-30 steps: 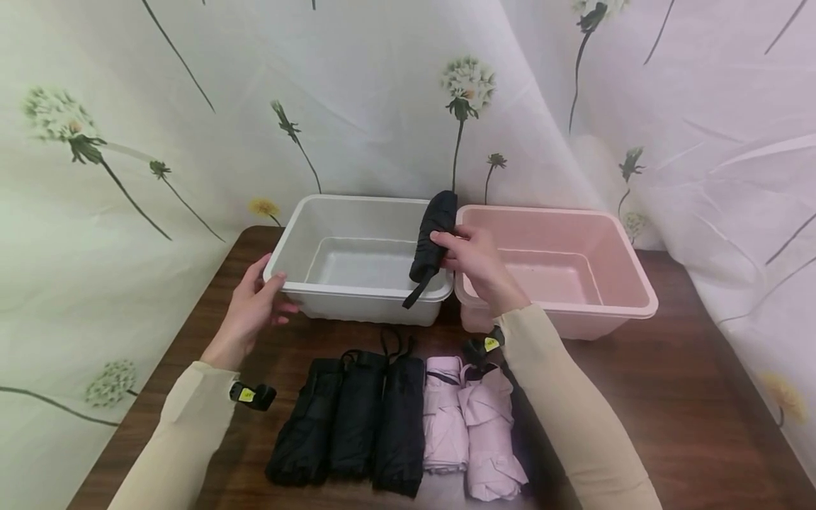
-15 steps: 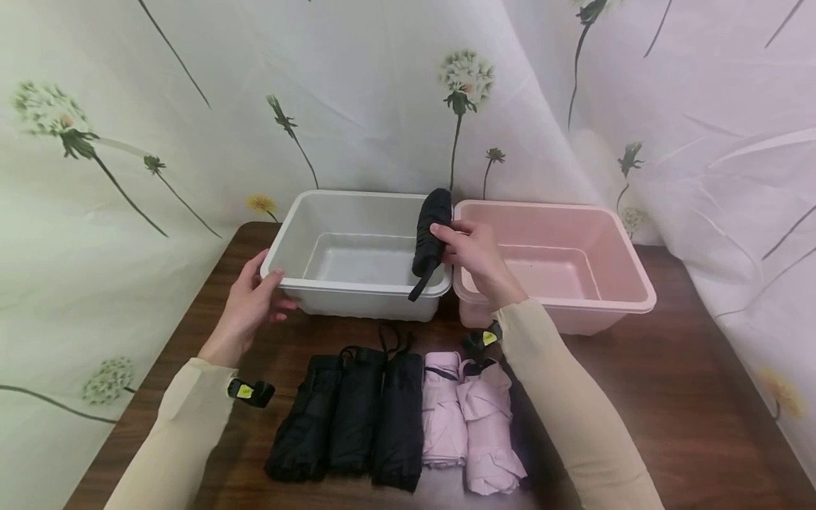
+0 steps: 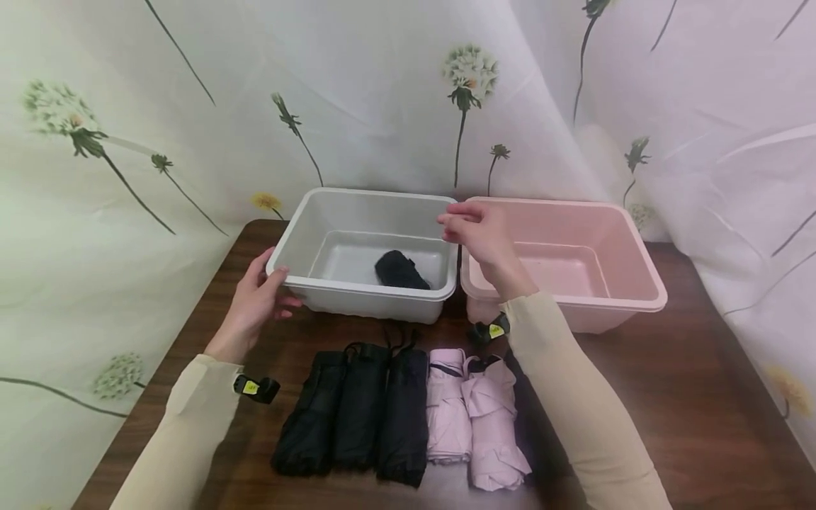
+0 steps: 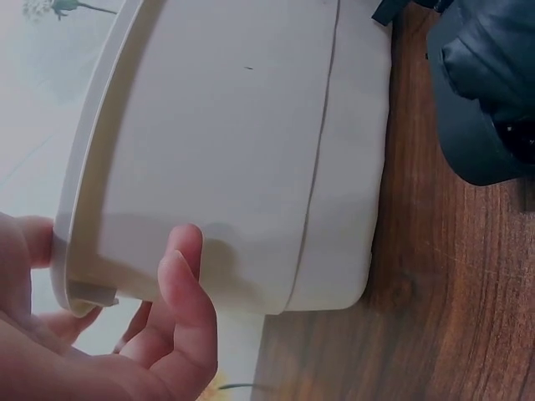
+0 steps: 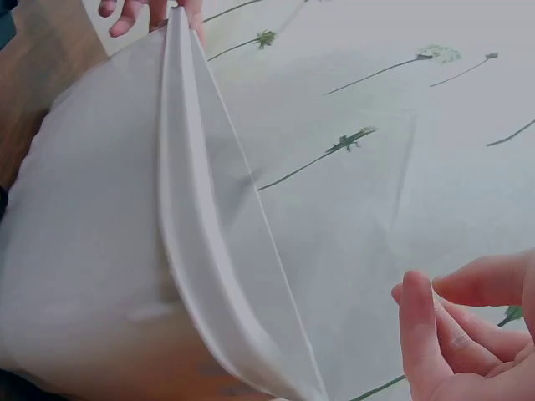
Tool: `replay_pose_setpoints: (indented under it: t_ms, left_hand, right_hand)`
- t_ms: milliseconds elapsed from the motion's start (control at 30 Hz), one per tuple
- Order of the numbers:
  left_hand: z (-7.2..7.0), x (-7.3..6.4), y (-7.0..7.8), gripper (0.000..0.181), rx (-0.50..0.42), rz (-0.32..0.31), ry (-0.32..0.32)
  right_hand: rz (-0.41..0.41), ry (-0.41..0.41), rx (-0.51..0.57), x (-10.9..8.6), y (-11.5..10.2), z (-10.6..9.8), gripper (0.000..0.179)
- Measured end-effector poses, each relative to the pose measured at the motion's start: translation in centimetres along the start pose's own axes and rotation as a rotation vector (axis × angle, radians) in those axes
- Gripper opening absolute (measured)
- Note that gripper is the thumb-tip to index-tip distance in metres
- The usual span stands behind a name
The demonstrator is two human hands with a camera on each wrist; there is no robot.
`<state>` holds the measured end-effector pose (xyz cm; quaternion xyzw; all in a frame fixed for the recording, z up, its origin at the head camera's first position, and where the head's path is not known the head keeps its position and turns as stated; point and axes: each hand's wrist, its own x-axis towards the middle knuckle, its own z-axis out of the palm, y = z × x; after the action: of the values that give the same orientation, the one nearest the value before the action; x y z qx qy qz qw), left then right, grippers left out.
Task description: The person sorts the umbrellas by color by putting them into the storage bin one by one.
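My left hand (image 3: 253,304) grips the left front corner of the white bin (image 3: 363,301), with the thumb on its rim; the left wrist view shows the curled fingers (image 4: 185,309) by the outer wall. A folded black umbrella (image 3: 398,271) lies inside, its near end hidden by the front rim. Above the gap between the white bin and the pink bin (image 3: 574,306), my right hand (image 3: 481,237) is raised with nothing in it. Its fingers (image 5: 418,326) are loosely bent, thumb near the fingertips, in the right wrist view.
Before the bins, three black folded umbrellas (image 3: 361,411) and two pink folded umbrellas (image 3: 448,411) lie side by side on the wooden table (image 3: 669,411). Another dark thing (image 3: 529,418) is partly hidden under the right sleeve. A flower-print cloth (image 3: 382,92) hangs behind the bins.
My right hand has let go of the black umbrella, which now lies in the white bin, and has moved up slightly. The left hand has kept its grip on the bin.
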<state>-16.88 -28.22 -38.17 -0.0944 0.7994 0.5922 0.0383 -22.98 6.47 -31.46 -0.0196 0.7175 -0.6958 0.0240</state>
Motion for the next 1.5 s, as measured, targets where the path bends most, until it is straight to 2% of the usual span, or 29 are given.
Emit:
replay_pose_setpoints:
  t_ms: [233, 400, 600, 833, 967, 1100, 1333, 1500]
  left_hand:
    - [0.2, 0.1, -0.2, 0.064, -0.007, -0.016, 0.0]
    - [0.1, 0.1, -0.1, 0.065, -0.002, -0.015, -0.001]
    - [-0.1, 0.1, 0.1, 0.064, 0.026, 0.0, 0.011]
    - [-0.1, 0.0, 0.2, 0.064, 0.024, -0.018, 0.013]
    - [0.1, 0.0, 0.2, 0.064, 0.012, -0.027, 0.009]
    - [0.2, 0.0, 0.3, 0.063, 0.003, -0.021, 0.008]
    - [0.2, 0.0, 0.2, 0.063, -0.006, -0.02, 0.009]
    - [0.3, -0.2, 0.3, 0.064, -0.005, -0.014, 0.007]
  right_hand:
    - [-0.092, -0.018, -0.261, -1.1, 0.0, -1.3, 0.026]
    - [-0.145, -0.003, -0.338, -2.3, -1.0, -2.8, 0.029]
    - [-0.227, 0.049, -0.466, -4.4, -3.1, -4.9, 0.032]
    - [-0.273, 0.15, -0.486, -7.5, -5.3, -7.1, 0.032]
    - [-0.327, 0.209, -0.439, -9.0, -6.1, -8.2, 0.029]
    - [-0.404, 0.233, -0.332, -10.1, -6.5, -9.2, 0.022]
    - [-0.437, 0.23, -0.079, -12.3, -6.8, -10.8, 0.021]
    - [-0.47, 0.282, -0.024, -13.5, -6.6, -11.7, 0.021]
